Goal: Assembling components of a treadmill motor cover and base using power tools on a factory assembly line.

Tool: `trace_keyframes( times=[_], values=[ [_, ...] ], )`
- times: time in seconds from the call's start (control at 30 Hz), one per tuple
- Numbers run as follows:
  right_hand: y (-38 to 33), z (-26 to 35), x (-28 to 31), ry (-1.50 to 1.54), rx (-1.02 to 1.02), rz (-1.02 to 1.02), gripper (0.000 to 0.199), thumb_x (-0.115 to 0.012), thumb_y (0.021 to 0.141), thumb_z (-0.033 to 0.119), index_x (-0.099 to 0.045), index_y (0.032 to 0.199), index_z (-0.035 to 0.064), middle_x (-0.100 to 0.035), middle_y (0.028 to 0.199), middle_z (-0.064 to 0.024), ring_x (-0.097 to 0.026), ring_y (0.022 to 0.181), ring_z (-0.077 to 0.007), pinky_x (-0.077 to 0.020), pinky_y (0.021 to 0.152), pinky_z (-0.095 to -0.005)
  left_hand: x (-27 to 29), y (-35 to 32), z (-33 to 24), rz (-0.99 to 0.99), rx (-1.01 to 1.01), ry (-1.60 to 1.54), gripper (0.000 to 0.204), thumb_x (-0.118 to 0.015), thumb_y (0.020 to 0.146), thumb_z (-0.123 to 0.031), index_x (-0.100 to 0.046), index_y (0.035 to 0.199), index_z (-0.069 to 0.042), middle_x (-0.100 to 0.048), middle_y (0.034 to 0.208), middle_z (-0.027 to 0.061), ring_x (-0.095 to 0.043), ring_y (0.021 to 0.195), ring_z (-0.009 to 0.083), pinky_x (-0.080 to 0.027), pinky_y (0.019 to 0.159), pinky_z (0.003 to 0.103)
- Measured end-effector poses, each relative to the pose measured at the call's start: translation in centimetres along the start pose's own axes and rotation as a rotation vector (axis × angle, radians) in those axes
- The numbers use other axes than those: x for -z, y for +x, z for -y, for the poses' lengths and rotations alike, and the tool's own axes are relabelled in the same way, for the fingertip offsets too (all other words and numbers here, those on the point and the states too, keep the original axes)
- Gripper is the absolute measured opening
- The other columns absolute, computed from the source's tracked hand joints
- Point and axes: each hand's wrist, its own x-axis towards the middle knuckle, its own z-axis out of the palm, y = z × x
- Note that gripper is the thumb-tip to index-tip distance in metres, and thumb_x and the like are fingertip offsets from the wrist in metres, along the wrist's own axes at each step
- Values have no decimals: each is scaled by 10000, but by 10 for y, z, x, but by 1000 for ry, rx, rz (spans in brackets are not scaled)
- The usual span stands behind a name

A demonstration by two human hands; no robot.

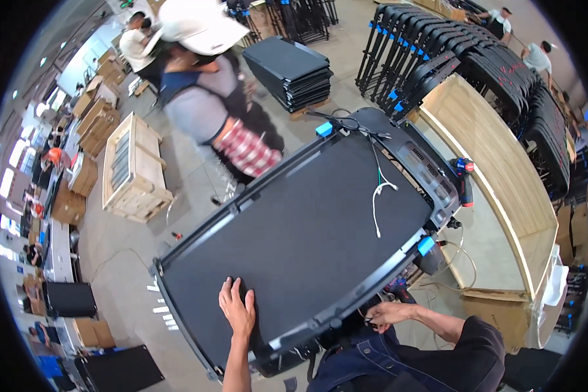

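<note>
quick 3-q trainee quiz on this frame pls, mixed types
1. True or false: the left hand lies flat on the black belt.
2. The right hand is: A) on the belt, B) below the frame's near side rail, C) on the wooden crate.
3. What colour is the loose cable lying on the belt?

Key: 1 true; 2 B; 3 white.

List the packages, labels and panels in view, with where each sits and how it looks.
Cardboard boxes: brown stacks, far left along the floor.
Wooden crate: pale slatted box, left of the treadmill.
Control panel: grey, rectangular, at the treadmill's far end; its face is too small to make out.
Blue tags: small blue blocks on the treadmill's corners.
</note>
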Motion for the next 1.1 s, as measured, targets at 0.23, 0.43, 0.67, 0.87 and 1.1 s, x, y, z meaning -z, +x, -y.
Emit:
trace_keyframes(
  times=[0.23,0.43,0.67,0.87,1.1],
  values=[
    [-17,142,-29,-589,573,-862,415,-681,964,174,-509,1292,-12,-672,824,-206,-700,750,-380,-556,687,-452,21,-87,0,-98,89,61,505,-613,1025,-318,-533,1476,-106,-460,1570,183,-384,1485,376,-248,1240,522],
    [-54,68,-53,-709,441,-568,542,-716,968,212,-545,1449,30,-667,703,-78,-628,570,-144,-516,574,-341,33,-139,7,-57,173,22,526,-633,1011,-347,-545,1472,-111,-452,1579,184,-367,1499,375,-243,1246,523],
    [-32,-109,32,-643,-67,-817,708,-744,880,304,-474,1488,59,-741,949,-201,-741,855,-306,-578,795,-437,24,-209,-66,-279,259,-186,323,-680,953,-139,-660,1260,-42,-627,1283,189,-558,1224,377,-429,1067,466],
    [28,-243,102,-720,-323,-833,946,-782,823,433,-297,1553,77,-692,1252,-269,-664,1182,-430,-527,1002,-509,-99,-246,-202,206,299,-675,191,-669,975,-168,-724,1083,-21,-745,1054,168,-730,976,346,-569,863,410],
    [63,-198,97,-614,-510,-835,1123,-836,777,439,-138,1591,106,-692,1260,-233,-678,1160,-432,-535,993,-512,-267,-231,-256,529,329,-261,252,-655,967,-202,-632,1178,-66,-704,1054,194,-723,993,372,-600,803,478]
  ],
)
